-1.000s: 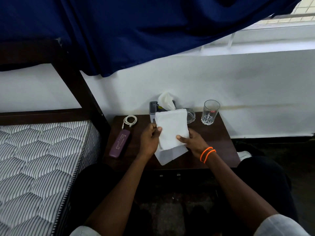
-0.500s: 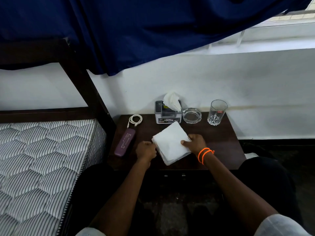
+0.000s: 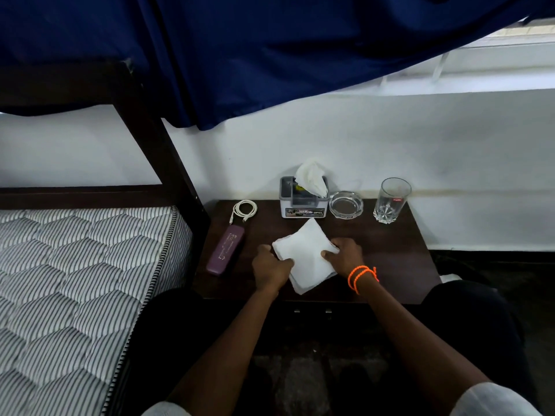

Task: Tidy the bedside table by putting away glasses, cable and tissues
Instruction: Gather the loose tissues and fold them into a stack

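A white folded tissue (image 3: 303, 250) lies flat on the dark wooden bedside table (image 3: 390, 259). My left hand (image 3: 270, 270) pinches its left edge, and my right hand (image 3: 345, 255), with an orange band at the wrist, presses its right edge. Behind the tissue stands a grey tissue box (image 3: 303, 202) with a tissue sticking out of its top. A purple glasses case (image 3: 225, 250) lies shut at the table's left side. Just behind the case rests a coiled white cable (image 3: 244, 209).
A glass ashtray (image 3: 346, 204) and a clear drinking glass (image 3: 391, 200) stand at the back right of the table. A striped mattress (image 3: 75, 280) and a dark bed post (image 3: 156, 145) border the table's left. A blue curtain (image 3: 240, 55) hangs above.
The tissue came down from being held up in both hands to lying flat on the table. My left hand let go for a moment and now holds its left edge again.
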Motion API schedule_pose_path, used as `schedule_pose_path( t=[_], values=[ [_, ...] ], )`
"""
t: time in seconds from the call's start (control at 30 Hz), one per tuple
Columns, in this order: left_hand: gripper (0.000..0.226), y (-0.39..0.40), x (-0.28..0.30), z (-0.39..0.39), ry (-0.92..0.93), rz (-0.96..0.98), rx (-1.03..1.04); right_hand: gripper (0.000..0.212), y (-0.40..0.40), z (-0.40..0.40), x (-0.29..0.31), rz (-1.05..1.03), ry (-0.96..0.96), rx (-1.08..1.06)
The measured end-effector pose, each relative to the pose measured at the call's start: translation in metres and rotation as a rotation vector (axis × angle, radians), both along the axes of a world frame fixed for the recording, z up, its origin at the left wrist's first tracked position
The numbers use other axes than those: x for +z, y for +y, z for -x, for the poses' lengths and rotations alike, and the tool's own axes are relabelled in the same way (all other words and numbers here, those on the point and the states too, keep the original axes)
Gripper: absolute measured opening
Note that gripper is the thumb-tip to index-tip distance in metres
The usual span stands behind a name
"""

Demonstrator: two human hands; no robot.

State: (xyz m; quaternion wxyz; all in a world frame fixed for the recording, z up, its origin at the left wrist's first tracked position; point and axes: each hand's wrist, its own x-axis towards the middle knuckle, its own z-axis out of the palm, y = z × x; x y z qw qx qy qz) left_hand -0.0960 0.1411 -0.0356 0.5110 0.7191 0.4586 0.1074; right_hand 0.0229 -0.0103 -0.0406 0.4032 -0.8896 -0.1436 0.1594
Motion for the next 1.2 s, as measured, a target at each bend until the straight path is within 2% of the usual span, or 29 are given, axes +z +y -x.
schedule_pose_path(
  t=[0.13,0.2,0.27,0.4,0.57,0.77,0.83,0.9,1.0,1.07,1.2],
  values=[
    [0.087,-0.005,0.002,-0.007,-0.072,0.222,0.108,0.02,-0.001,0.0,0.0,0.011,0.0,0.007],
    [0.077,-0.007,0.004,-0.011,-0.118,0.336,0.156,0.016,-0.002,0.001,0.001,0.015,0.003,0.014],
    [0.061,-0.009,0.003,-0.013,-0.113,0.37,0.169,0.014,-0.003,0.001,0.001,0.013,0.004,0.012],
    [0.058,-0.01,-0.002,-0.014,-0.014,0.283,0.057,0.013,-0.004,0.001,0.002,0.023,0.01,0.022],
    [0.019,-0.011,-0.002,-0.012,0.099,-0.045,-0.141,0.02,-0.008,0.001,-0.001,0.016,0.048,0.019],
    [0.036,-0.005,0.01,-0.011,0.013,-0.277,-0.2,0.03,-0.014,-0.005,0.004,-0.098,0.016,-0.12],
    [0.023,-0.001,0.017,-0.012,-0.077,-0.257,-0.228,0.036,-0.017,-0.008,0.008,-0.223,0.042,-0.174],
    [0.008,0.003,0.023,-0.012,-0.163,-0.19,-0.242,0.042,-0.019,-0.01,0.013,-0.442,0.168,-0.162],
    [0.011,0.007,0.031,-0.009,-0.254,-0.117,-0.229,0.049,-0.02,-0.011,0.019,-0.728,0.401,-0.004],
    [0.01,0.007,0.035,-0.008,-0.297,-0.051,-0.192,0.047,-0.02,-0.01,0.024,-0.783,0.43,0.082],
    [0.012,0.005,0.036,-0.005,-0.38,-0.051,-0.177,0.03,-0.017,-0.002,0.034,-0.729,0.289,0.09]
  ],
)
